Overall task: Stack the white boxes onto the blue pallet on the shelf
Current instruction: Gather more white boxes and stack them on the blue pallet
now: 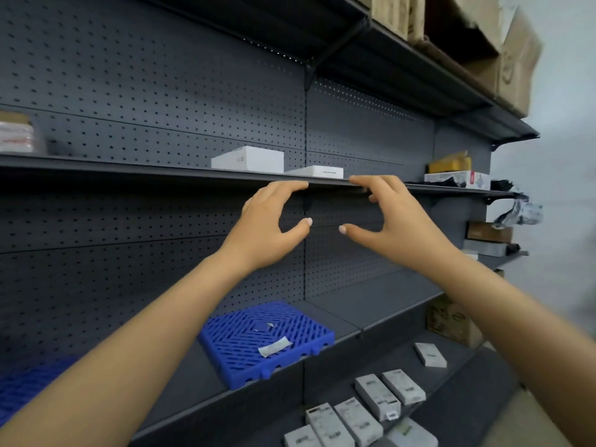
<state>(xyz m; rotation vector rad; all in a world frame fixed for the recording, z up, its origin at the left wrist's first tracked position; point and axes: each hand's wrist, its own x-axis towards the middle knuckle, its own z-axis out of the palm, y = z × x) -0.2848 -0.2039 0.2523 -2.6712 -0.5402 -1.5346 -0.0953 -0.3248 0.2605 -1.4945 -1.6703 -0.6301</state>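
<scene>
— Where are the white boxes from where you stand?

— Up on the middle shelf (145, 171). The taller white box (248, 159) sits near the front edge. The flat white box (314, 171) lies just beside it to the right, with a narrow gap between them. Neither is on the blue pallet (245, 359).

— And the pallet?

— One shelf lower, below the boxes and a little to the left, turned at an angle to the shelf edge. A paper strip (275, 346) lies on its grid top.

— What about the hands?

— Both are raised in front of the middle shelf's edge, just under the flat box. The left hand (267, 227) has its thumb spread wide from its curved fingers and grips nothing. The right hand (393, 221) mirrors it, and the two thumbs point at each other across a gap. The fingertips line up with the shelf lip, but I cannot tell whether they touch it.

— Anything else about?

— Small grey-white cartons (377, 396) in rows on the bottom shelf, brown cardboard boxes (516, 66) up top, and a second blue pallet (29, 382) at the far left.
</scene>
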